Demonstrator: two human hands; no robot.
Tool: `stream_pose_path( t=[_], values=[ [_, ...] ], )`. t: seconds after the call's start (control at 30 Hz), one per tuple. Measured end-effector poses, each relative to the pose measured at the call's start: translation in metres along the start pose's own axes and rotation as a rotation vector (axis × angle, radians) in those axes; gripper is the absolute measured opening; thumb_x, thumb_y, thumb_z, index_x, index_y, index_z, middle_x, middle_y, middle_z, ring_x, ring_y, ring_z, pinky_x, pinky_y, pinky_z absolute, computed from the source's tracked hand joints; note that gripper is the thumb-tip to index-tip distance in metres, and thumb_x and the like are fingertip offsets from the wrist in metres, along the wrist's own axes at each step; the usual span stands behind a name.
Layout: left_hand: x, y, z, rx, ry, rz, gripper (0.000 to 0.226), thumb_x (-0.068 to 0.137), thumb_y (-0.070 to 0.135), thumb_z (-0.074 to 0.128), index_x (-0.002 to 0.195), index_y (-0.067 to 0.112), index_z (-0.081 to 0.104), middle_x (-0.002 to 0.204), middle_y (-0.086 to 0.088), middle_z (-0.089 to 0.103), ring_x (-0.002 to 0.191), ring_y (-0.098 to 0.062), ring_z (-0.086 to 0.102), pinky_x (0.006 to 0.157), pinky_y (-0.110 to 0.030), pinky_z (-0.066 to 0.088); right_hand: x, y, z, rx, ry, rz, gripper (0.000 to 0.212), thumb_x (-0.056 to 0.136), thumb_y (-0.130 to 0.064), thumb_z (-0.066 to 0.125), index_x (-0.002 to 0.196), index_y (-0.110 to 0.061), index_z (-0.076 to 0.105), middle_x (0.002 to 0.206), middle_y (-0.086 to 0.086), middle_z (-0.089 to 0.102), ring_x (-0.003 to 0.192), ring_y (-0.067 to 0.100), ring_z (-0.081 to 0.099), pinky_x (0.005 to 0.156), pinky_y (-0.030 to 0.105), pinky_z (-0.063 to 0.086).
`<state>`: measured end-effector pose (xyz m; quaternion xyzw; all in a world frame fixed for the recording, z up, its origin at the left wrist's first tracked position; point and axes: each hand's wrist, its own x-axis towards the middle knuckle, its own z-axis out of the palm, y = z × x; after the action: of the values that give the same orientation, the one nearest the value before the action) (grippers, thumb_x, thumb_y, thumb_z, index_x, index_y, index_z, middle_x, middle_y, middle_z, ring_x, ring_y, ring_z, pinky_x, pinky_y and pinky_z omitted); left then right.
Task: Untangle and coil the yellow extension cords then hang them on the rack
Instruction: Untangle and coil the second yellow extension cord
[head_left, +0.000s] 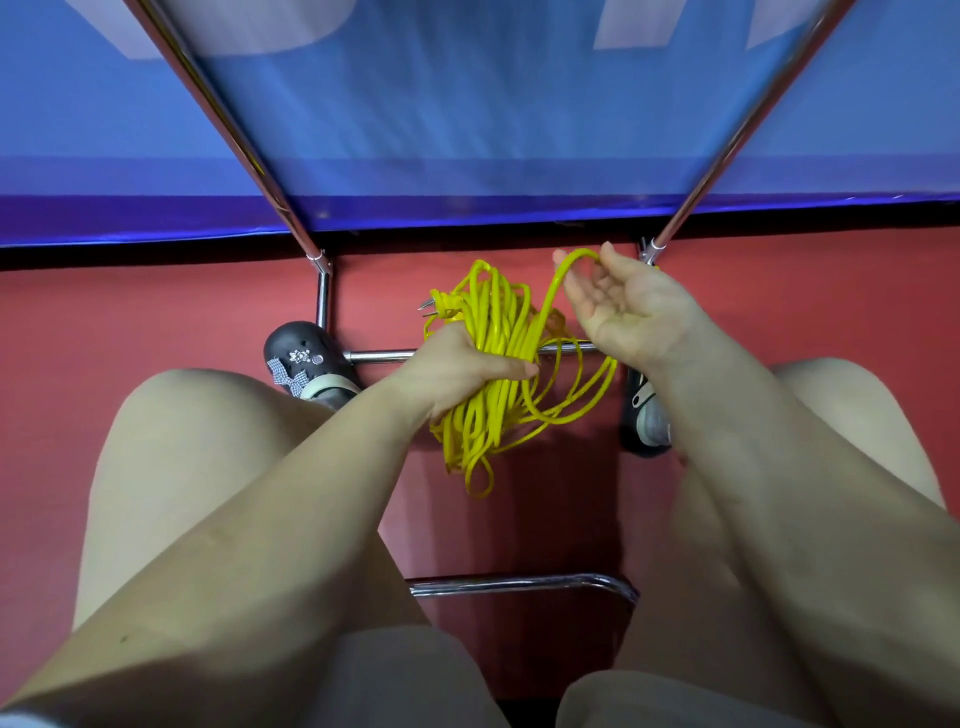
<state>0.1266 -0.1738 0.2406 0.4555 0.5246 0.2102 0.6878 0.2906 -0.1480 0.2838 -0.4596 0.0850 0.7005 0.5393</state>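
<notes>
Mid-frame, our left hand (457, 371) clenches the light, springy yellow cord bundle (493, 374) at its waist; our right hand (618, 306), fingers loosely curled, hooks one loop.

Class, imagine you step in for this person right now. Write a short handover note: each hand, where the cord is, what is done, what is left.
Left hand: grips the yellow cord bundle around its middle, held above the red floor between the knees.
Right hand: raised, fingers hooking one loose loop lifted off the bundle.
Plug: sticks out at the bundle's top left, prongs showing.
Done: most of the cord is gathered into loops.
Left: lay in the loose loops trailing lower right, tidy the coil, hang it on the rack.
</notes>
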Motion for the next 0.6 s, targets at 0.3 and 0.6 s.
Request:
stream_pose_path(
  t=[0.3,0.6],
  values=[
    [0.006,0.012,-0.021,-0.43,0.265,-0.086,0.002,0.08,0.004,0.068,0.082,0.003,0.068,0.074,-0.012,0.069,0.064,-0.024,0.066,0.07,-0.043,0.058,0.01,0.032,-0.034,-1.796,-0.237,-0.044,0.059,0.099,-0.048,0.024,0.106,-0.007,0.065,0.108,0.012,0.067,0.102,0.023,0.061,0.087,0.026,0.044],
    [0.009,0.01,-0.05,-0.622,0.375,-0.142,0.007,0.082,0.014,0.068,0.08,0.008,0.068,0.07,-0.006,0.069,0.061,-0.02,0.069,0.055,-0.036,0.056,0.001,0.026,-0.041,-1.531,-0.449,-0.172,0.017,0.096,-0.015,0.05,0.088,-0.011,0.064,0.068,0.003,0.058,0.059,0.001,0.055,0.061,0.012,0.045]
  ],
)
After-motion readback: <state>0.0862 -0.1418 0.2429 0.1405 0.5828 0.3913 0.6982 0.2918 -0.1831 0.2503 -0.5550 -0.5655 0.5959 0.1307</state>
